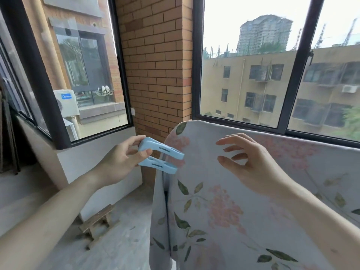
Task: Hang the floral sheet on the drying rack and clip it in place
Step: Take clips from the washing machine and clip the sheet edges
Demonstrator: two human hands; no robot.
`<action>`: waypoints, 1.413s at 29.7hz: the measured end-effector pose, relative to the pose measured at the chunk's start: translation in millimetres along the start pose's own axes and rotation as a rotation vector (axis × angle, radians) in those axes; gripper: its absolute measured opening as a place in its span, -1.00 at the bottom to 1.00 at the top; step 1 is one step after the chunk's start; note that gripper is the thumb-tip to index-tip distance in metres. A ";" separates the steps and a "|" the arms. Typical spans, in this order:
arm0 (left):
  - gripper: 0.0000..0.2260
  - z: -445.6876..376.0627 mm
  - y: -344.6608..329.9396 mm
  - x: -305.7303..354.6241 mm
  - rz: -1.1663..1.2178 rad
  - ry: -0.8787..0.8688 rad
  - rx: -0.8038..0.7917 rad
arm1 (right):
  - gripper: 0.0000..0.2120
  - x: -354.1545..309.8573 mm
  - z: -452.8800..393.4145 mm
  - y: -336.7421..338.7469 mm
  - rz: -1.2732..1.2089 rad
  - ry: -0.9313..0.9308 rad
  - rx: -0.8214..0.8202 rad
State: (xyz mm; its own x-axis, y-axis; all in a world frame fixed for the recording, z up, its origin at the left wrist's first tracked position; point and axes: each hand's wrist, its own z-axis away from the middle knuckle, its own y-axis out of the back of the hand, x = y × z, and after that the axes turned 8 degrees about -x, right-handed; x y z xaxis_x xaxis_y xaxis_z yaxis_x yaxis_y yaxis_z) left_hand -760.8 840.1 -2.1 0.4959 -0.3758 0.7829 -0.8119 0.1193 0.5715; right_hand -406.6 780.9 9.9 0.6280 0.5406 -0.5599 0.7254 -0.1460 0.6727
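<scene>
Floral sheet [243, 201] is draped over the rack (rack itself hidden under the fabric), below the window. Left hand [118, 162] pinches a light-blue clip [160, 155], prongs spread at the sheet's left edge. Right hand [251, 162] hovers above the sheet, fingers loosely spread, holding nothing.

I stood by dark-framed windows [196, 61], a brick pillar [155, 61] between them, a small wooden stool [97, 221] on the grey floor [124, 242]
</scene>
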 end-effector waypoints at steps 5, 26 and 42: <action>-0.15 -16.3 21.5 -11.2 -0.075 -0.066 0.053 | -0.72 -5.9 -35.9 0.2 0.156 0.064 0.059; -0.42 -107.4 78.2 -69.4 -0.080 -0.303 0.033 | -0.61 -19.6 -122.9 -48.6 0.864 -0.432 0.060; -0.53 -125.1 86.1 -85.7 0.058 -0.388 -0.002 | -0.52 -24.4 -126.1 -57.2 0.837 -0.478 0.093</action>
State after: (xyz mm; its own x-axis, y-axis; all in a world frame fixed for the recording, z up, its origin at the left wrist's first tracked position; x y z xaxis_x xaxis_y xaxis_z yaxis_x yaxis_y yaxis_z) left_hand -834.6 997.6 10.8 0.2958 -0.6876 0.6631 -0.8345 0.1518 0.5297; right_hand -499.0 880.5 46.1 0.9849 -0.1589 -0.0685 -0.0020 -0.4063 0.9137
